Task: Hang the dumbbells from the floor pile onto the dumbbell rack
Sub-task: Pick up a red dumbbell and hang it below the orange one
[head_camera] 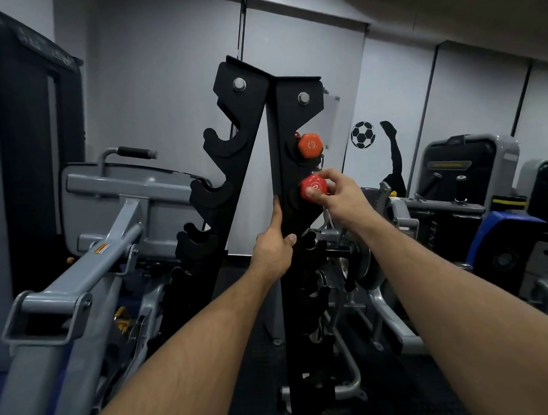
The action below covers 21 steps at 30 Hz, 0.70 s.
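Left hand (273, 251) on dumbbell rack (291, 162)

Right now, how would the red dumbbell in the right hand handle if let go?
The red dumbbell looks small, so probably light. Its hexagonal head should resist rolling. The right hand pinches it at a rack slot, so it likely stays hung.

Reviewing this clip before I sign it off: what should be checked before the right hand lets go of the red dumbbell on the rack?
1. Right hand grips red dumbbell: ok.
2. Red dumbbell seated in its hook on the dumbbell rack: cannot tell, the handle is hidden.
3. Left hand steadies the rack's front edge: ok.
4. Orange dumbbell hangs above it, apart: ok.
5. Lower hooks free for more: cannot tell, too dark.
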Tool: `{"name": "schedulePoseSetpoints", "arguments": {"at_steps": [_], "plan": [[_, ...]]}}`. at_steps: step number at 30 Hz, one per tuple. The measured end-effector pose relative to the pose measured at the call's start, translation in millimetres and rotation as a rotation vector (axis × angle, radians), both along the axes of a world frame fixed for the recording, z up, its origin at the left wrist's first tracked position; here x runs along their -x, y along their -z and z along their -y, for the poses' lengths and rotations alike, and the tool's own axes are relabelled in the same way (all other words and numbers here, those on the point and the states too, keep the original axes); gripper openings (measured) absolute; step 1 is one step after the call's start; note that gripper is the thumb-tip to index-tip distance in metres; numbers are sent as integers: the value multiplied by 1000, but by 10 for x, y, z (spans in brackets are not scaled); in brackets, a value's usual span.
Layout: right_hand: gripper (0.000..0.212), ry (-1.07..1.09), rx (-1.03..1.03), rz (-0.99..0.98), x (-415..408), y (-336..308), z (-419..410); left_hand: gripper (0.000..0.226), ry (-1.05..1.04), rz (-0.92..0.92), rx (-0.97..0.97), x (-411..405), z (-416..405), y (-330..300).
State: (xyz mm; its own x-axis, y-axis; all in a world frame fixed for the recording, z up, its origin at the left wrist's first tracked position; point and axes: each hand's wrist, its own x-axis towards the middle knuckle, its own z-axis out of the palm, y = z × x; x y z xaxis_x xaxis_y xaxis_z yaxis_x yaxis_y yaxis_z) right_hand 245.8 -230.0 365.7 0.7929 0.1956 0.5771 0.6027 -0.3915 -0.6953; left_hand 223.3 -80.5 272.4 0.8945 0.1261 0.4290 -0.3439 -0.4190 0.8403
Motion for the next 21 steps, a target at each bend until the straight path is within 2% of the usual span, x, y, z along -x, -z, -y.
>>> {"name": "schedulePoseSetpoints", "arguments": {"at_steps": [4, 12, 21], "plan": [[39, -8, 3, -5, -41, 48, 1, 90, 2, -5, -11, 25, 5, 2], [25, -18, -48, -15, -53, 49, -13, 90, 12, -9, 5, 20, -2, -1], [23, -45, -80, -26, -2, 65, 20, 90, 9, -12, -7, 53, 1, -7]]}}
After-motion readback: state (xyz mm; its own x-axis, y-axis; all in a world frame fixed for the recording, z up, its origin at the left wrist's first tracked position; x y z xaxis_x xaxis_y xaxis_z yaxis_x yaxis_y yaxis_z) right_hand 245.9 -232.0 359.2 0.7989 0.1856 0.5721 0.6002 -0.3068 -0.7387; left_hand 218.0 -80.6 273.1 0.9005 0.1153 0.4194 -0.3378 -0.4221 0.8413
